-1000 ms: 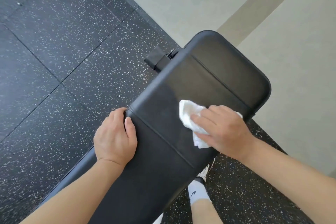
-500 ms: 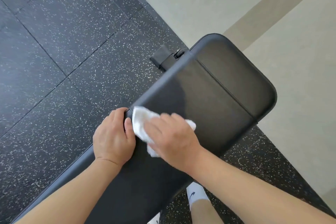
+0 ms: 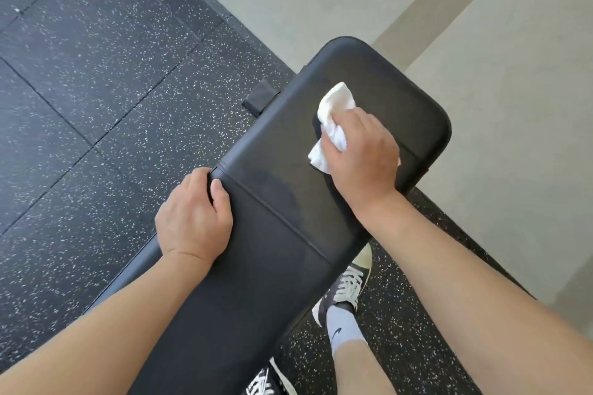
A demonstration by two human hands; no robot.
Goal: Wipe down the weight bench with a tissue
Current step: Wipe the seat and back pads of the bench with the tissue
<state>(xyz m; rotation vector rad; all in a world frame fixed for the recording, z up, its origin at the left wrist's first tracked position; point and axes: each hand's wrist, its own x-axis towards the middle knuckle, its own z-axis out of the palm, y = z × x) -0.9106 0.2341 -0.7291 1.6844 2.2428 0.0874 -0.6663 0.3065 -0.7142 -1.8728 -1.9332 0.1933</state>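
- Since half a second ago, my right hand [image 3: 362, 151] has carried the tissue [image 3: 333, 125] away from my left hand [image 3: 194, 218], up the worktop [image 3: 256, 282] to its far end panel.
- Right-hand fingers [image 3: 345, 125] curl over the crumpled white tissue and press it flat against the black padding; one bunch of it sticks out ahead of the fingers, another pokes out to the left under the thumb side.
- That tissue lies on the far panel, near the stitched seam that crosses the pad, well apart from my left hand now.
- Left hand grips the left edge of the worktop at the nearer seam: thumb on top of the padding, the other fingers wrapped over the side, their tips hidden.
- Black bracket [image 3: 260, 101] juts from under the left edge, further along.
- Speckled rubber floor [image 3: 96, 90] lies to the left, pale floor [image 3: 513, 106] beyond the far end.
- Right foot in a dark laced sneaker [image 3: 348, 285] and white sock [image 3: 343, 327] stands just beside the worktop's right edge.
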